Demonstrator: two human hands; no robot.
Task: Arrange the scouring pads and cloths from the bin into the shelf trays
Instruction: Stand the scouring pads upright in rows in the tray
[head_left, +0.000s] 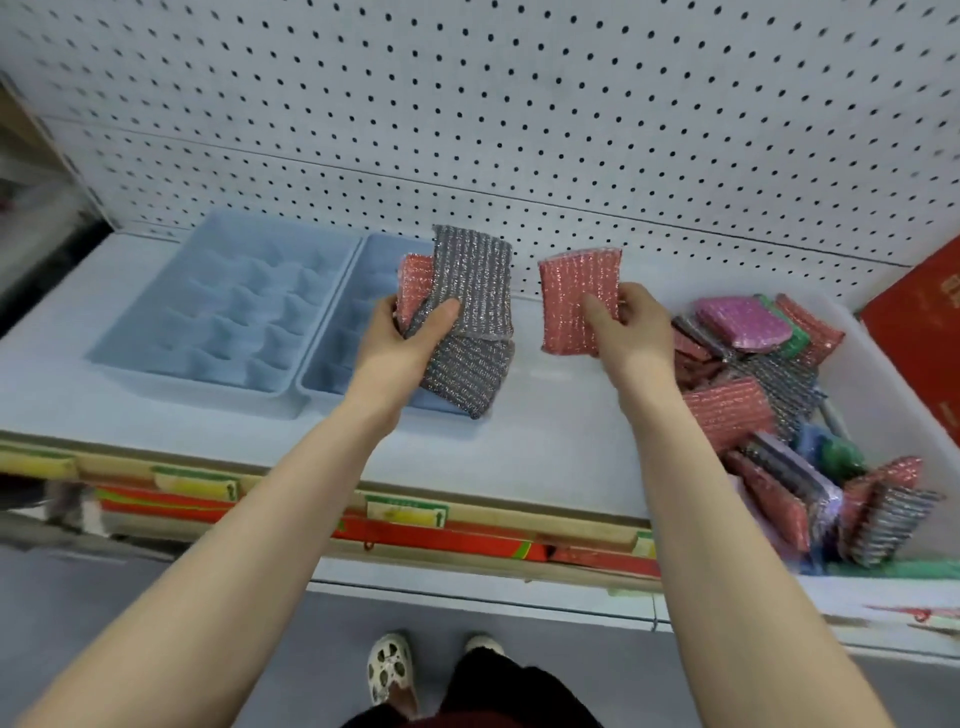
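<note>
Left hand (410, 338): grips glittery grey cloth (465, 322) and red pad (414, 283)
Right hand (631, 322): pinches ribbed red scouring pad (574, 306)
Shelf (545, 441): white, pegboard (467, 104) behind
Trays (228, 312): blue, compartmented, left end
Bin (841, 312): right edge

The bin (852, 332) runs off the right edge. The left hand (410, 338) and its grey cloth (467, 322) hide most of the right tray (337, 332)
</note>
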